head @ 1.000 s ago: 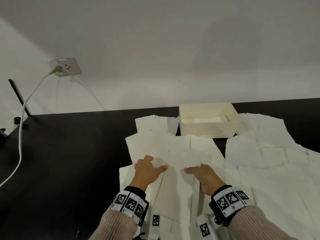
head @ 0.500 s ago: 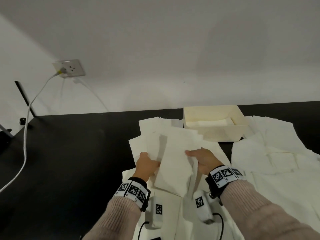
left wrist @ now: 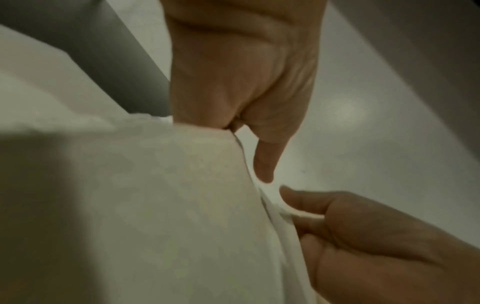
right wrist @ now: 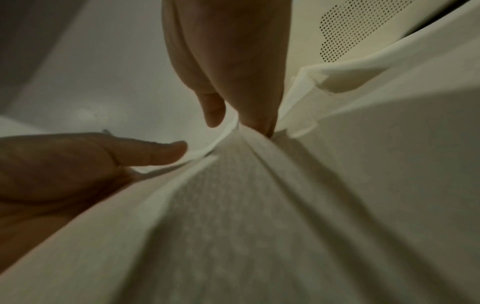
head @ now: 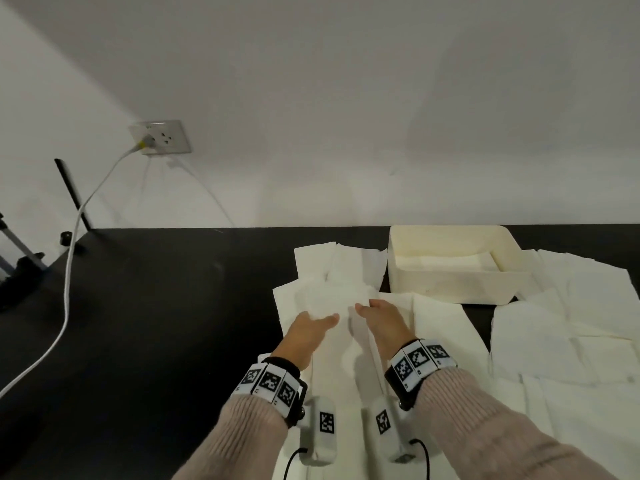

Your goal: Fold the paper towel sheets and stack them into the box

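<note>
While the left hand [head: 308, 327] and right hand [head: 382, 315] each pinch one paper towel sheet [head: 332, 299] raised over the desk [head: 156, 306], the box [head: 450, 282] sits just beyond, folded sheets inside.

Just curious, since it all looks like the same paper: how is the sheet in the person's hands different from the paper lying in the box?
The sheet is held up off the table by both hands; the paper in the box lies flat.
The sheet looks large and only partly folded; the paper in the box is a compact folded stack.
The sheet is outside, in front of the box.
Both are white.
</note>
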